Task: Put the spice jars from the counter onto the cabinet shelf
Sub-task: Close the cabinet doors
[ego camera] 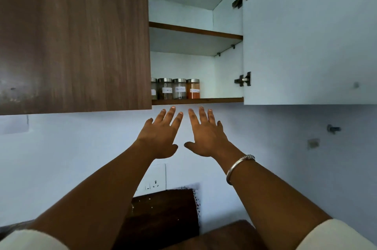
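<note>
The four glass spice jars with round silver lids [179, 88] stand in a row on the lowest brown-edged cabinet shelf [220, 100]. They are just above both hands and do not touch them. The fingertips reach almost to the front edge of this shelf, directly below the jars.

Both arms are stretched upward and forward, with the backs of the hands toward the camera. The left hand [161, 135] and the right hand [206, 137] are side by side, with a small gap between the thumbs. The fingers of each hand are straight and spread, and neither hand holds anything. A thin silver bracelet [238, 168] sits on the right wrist.

The jars stand upright, close together, each with a small white label. The rightmost jar holds orange-red powder. The leftmost jar is half hidden behind the closed dark brown wooden door [75, 35]. The white cabinet door [306, 35] on the right is open.
</note>
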The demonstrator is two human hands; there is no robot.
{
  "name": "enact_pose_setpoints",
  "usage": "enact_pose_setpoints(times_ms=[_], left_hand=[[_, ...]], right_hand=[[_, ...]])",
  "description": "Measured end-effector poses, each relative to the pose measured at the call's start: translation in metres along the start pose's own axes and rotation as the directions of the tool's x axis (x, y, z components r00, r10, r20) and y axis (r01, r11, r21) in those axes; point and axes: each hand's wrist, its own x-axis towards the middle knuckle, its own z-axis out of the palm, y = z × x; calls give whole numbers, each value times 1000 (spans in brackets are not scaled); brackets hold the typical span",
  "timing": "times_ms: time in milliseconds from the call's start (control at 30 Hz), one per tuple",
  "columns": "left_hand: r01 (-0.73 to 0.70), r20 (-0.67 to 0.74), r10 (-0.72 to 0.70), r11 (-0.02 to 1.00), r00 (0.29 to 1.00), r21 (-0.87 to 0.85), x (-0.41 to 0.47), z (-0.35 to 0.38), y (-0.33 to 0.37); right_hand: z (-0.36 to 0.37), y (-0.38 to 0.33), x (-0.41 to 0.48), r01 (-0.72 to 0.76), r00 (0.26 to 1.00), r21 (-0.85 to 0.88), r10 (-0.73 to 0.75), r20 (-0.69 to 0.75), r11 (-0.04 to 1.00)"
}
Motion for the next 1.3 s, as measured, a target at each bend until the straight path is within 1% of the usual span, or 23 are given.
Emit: enact_pose_setpoints(times_ms=[100,200,300,467,533,600,633,700,800,833,867,933,967,1000,1033,1067,1133,1167,1200,1233,1300], left_hand=[[-39,-39,37,998,999,-51,-7,-20,42],[-118,-98,109,988,989,-98,-13,-35,89],[-201,-131,190,977,973,-78,-9,-54,134],[-286,-231,253,950,940,-123,24,-94,210],[-332,-262,293,936,919,-117,38,-104,248],[-364,-288,322,925,902,-106,53,-113,284],[-371,-308,322,922,895,-114,62,-117,301],[-380,-363,305,912,881,-156,83,-126,334],[-407,-432,287,888,855,-214,108,-134,377],[-415,-439,287,880,852,-230,114,-136,391],[-417,-443,284,877,850,-239,120,-137,403],[-408,-470,264,882,842,-237,130,-134,418],[-407,-492,260,887,831,-218,134,-132,421],[-413,-530,259,890,808,-194,137,-129,421],[-428,-581,268,891,768,-155,139,-127,419],[-458,-652,285,882,702,-108,140,-126,415],[-495,-740,384,865,552,79,143,-125,411],[-485,-753,428,859,500,167,144,-125,408],[-479,-762,450,852,467,210,145,-124,405],[-450,-751,460,860,473,243,144,-123,400],[-414,-755,476,861,451,296,139,-120,387]], right_hand=[[-21,24,-36,-36,999,-28,35,-28,999],[-43,50,-71,-91,995,-64,88,-52,994],[-68,85,-95,-150,986,-93,142,-93,984],[-110,163,-124,-269,943,-194,217,-252,943],[-125,198,-133,-333,913,-287,231,-335,898],[-137,230,-137,-392,878,-390,212,-428,834],[-143,245,-138,-410,863,-414,199,-465,812],[-154,279,-137,-441,833,-389,208,-513,809],[-164,321,-138,-464,783,-208,288,-552,861],[-165,336,-137,-435,784,-152,290,-549,888],[-165,349,-137,-383,803,-110,271,-531,917],[-160,368,-134,-227,857,-77,162,-490,971],[-157,375,-132,-148,866,-52,104,-489,988],[-154,379,-132,-96,860,2,84,-504,995],[-151,380,-131,-67,838,74,97,-538,995],[-148,378,-131,-48,803,137,120,-584,989],[-139,374,-130,8,727,195,128,-674,981],[-134,371,-129,44,699,198,111,-706,979],[-131,368,-126,87,678,201,90,-730,976],[-129,364,-123,137,656,190,55,-752,972],[-126,353,-118,235,614,190,6,-790,953]])
